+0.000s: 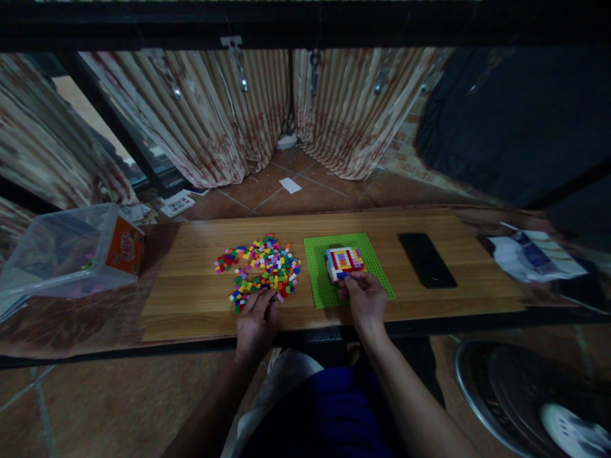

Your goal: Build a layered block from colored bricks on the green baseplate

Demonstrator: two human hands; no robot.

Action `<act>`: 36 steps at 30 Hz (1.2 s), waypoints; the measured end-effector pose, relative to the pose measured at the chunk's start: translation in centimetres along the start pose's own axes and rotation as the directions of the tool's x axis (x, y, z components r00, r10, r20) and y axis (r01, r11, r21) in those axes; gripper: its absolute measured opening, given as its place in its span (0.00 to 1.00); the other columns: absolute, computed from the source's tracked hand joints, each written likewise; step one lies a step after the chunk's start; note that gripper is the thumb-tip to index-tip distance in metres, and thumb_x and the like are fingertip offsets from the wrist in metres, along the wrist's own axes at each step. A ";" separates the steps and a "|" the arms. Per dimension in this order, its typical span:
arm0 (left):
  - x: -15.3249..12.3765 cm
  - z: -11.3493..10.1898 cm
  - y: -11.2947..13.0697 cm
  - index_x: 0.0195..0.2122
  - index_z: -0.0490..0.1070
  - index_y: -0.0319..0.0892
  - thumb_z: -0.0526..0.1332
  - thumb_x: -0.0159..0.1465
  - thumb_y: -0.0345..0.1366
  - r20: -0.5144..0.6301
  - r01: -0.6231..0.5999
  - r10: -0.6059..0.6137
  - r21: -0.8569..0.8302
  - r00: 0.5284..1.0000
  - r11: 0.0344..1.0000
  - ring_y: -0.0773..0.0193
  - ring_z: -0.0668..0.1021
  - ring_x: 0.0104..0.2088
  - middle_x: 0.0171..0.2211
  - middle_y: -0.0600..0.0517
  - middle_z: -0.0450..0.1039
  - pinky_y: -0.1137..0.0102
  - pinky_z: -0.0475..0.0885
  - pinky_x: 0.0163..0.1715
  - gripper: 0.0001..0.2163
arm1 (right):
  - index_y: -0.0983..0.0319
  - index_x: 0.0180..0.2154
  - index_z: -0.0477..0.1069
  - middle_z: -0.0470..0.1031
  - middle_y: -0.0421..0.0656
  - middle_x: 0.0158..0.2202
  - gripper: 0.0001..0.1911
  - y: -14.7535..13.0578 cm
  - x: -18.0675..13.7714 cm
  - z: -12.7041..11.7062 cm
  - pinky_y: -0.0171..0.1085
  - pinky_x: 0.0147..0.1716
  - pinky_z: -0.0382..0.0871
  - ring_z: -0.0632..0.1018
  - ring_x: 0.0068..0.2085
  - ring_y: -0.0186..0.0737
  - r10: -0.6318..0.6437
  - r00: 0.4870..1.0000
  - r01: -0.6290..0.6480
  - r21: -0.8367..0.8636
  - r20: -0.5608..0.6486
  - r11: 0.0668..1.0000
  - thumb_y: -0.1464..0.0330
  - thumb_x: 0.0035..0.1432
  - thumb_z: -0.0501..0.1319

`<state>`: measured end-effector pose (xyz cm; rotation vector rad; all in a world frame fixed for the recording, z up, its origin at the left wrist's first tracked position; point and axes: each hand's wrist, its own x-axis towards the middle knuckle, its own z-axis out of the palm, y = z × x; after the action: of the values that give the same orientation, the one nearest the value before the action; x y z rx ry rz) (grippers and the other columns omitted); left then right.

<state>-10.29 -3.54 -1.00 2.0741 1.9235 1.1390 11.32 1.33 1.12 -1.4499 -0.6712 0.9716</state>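
Note:
A loose pile of small coloured toy building bricks [274, 259] lies left of centre on the wooden board. At the pile's near edge is my left hand [258, 321], its fingers curled together among the bricks; what they hold is hidden. A green studded baseplate [317, 292] lies to the right, bearing a low block built of bricks [344, 257] in white, red, yellow and blue. My right hand [368, 298] pinches at the near side of this block. Blue shows by its fingertips, but whether that is a loose brick or part of the block I cannot tell.
A black phone [426, 259] lies right of the baseplate on the wooden board [191, 318]. Beyond the board's left end stands a clear plastic box [71, 248] with an orange label. Papers and packaging [534, 257] are at the right. A dark bar [305, 25] crosses overhead.

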 end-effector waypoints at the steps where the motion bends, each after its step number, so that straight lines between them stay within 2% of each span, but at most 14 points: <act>1: 0.0 0.0 0.0 0.45 0.74 0.43 0.57 0.63 0.33 0.001 -0.003 0.003 0.001 1.000 1.000 0.61 0.78 0.43 0.42 0.47 0.75 0.67 0.73 0.46 0.11 | 0.62 0.33 0.70 0.77 0.39 0.22 0.14 0.0 0.0 0.1 0.34 0.19 0.71 0.75 0.19 0.35 0.009 1.000 -0.009 0.005 -0.006 1.000 0.62 0.45 0.66; 8: 0.0 0.1 -0.2 0.45 0.73 0.43 0.57 0.63 0.33 0.007 -0.004 0.004 -0.007 1.000 1.000 0.60 0.78 0.44 0.42 0.47 0.75 0.66 0.74 0.46 0.11 | 0.63 0.32 0.69 0.76 0.39 0.21 0.14 -0.3 0.3 0.1 0.34 0.17 0.70 0.73 0.17 0.34 0.018 1.000 -0.019 0.021 0.022 1.000 0.62 0.44 0.66; 13: -0.3 -0.1 -0.1 0.46 0.72 0.45 0.57 0.63 0.32 0.025 0.037 -0.036 -0.041 0.999 0.998 0.62 0.78 0.42 0.43 0.48 0.75 0.67 0.75 0.44 0.11 | 0.63 0.36 0.71 0.77 0.41 0.25 0.17 -0.1 -0.6 -0.6 0.34 0.22 0.70 0.75 0.23 0.35 -0.127 0.991 0.129 -0.082 0.037 0.988 0.58 0.48 0.65; 15: -0.4 -0.1 0.0 0.46 0.72 0.45 0.57 0.63 0.32 0.033 0.049 -0.047 -0.052 0.998 0.997 0.63 0.78 0.42 0.44 0.48 0.75 0.68 0.75 0.43 0.11 | 0.63 0.37 0.72 0.77 0.42 0.28 0.17 -0.1 -1.6 -0.6 0.35 0.25 0.71 0.76 0.26 0.37 -0.189 0.976 0.203 -0.138 0.107 0.969 0.57 0.51 0.63; 18: -0.4 -0.2 0.1 0.46 0.72 0.44 0.57 0.63 0.31 0.050 0.061 -0.057 -0.067 0.997 0.996 0.64 0.77 0.41 0.44 0.48 0.74 0.69 0.75 0.42 0.11 | 0.61 0.37 0.74 0.78 0.43 0.31 0.14 -0.1 -3.5 -0.1 0.38 0.31 0.72 0.78 0.31 0.39 -0.228 0.921 0.311 -0.244 0.317 0.918 0.58 0.55 0.60; 21: -0.4 -0.3 0.3 0.47 0.71 0.44 0.56 0.63 0.30 0.056 0.075 -0.070 -0.084 0.996 0.994 0.64 0.77 0.40 0.44 0.49 0.74 0.69 0.75 0.42 0.12 | 0.59 0.38 0.76 0.79 0.44 0.36 0.12 0.1 -5.4 1.1 0.40 0.38 0.72 0.78 0.37 0.41 -0.252 0.816 0.463 -0.326 0.520 0.824 0.62 0.59 0.56; 23: -0.4 -0.4 0.4 0.47 0.71 0.44 0.56 0.63 0.30 0.057 0.079 -0.074 -0.101 0.996 0.992 0.65 0.77 0.40 0.44 0.48 0.73 0.70 0.75 0.41 0.12 | 0.59 0.39 0.76 0.79 0.44 0.37 0.12 0.4 -6.1 2.0 0.40 0.41 0.71 0.79 0.38 0.41 -0.278 0.737 0.567 -0.339 0.617 0.750 0.64 0.61 0.54; 25: -0.4 -0.5 0.5 0.48 0.70 0.44 0.56 0.63 0.29 0.060 0.083 -0.076 -0.119 0.995 0.989 0.66 0.77 0.39 0.44 0.48 0.73 0.71 0.75 0.40 0.13 | 0.58 0.40 0.75 0.78 0.44 0.38 0.13 0.8 -6.3 2.9 0.40 0.41 0.71 0.78 0.39 0.41 -0.304 0.682 0.644 -0.350 0.666 0.680 0.67 0.62 0.52; 27: -0.4 -0.6 0.5 0.48 0.69 0.44 0.56 0.62 0.29 0.062 0.089 -0.082 -0.122 0.995 0.989 0.65 0.77 0.39 0.45 0.48 0.73 0.71 0.75 0.41 0.14 | 0.59 0.41 0.75 0.78 0.45 0.39 0.14 1.2 -6.0 3.6 0.40 0.42 0.71 0.78 0.40 0.42 -0.337 0.673 0.689 -0.391 0.659 0.611 0.69 0.62 0.51; 30: -0.4 -0.6 0.3 0.48 0.69 0.43 0.56 0.62 0.27 0.059 0.078 -0.072 -0.110 0.996 0.991 0.64 0.77 0.41 0.45 0.48 0.73 0.70 0.75 0.42 0.14 | 0.62 0.43 0.75 0.77 0.49 0.40 0.16 1.4 -4.9 4.6 0.41 0.42 0.70 0.77 0.41 0.44 -0.381 0.693 0.708 -0.480 0.612 0.519 0.71 0.63 0.49; 33: -0.4 -0.4 0.3 0.48 0.69 0.43 0.56 0.61 0.26 0.044 0.052 -0.047 -0.115 0.998 0.992 0.63 0.77 0.42 0.44 0.47 0.73 0.69 0.74 0.44 0.15 | 0.63 0.40 0.76 0.76 0.49 0.38 0.16 1.0 -3.8 5.5 0.40 0.41 0.69 0.76 0.40 0.44 -0.384 0.696 0.713 -0.523 0.607 0.466 0.71 0.63 0.49; 36: -0.6 -0.6 0.5 0.48 0.70 0.43 0.56 0.61 0.25 0.014 0.038 -0.037 -0.152 0.999 0.988 0.63 0.76 0.44 0.44 0.47 0.72 0.68 0.74 0.46 0.15 | 0.62 0.39 0.76 0.76 0.48 0.37 0.15 0.7 -3.1 6.2 0.39 0.40 0.68 0.75 0.38 0.42 -0.373 0.665 0.741 -0.511 0.646 0.435 0.71 0.62 0.50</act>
<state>-10.13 -4.38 -0.59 1.9537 1.8013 1.2214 4.37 1.63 1.28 -1.4762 -1.9906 0.4276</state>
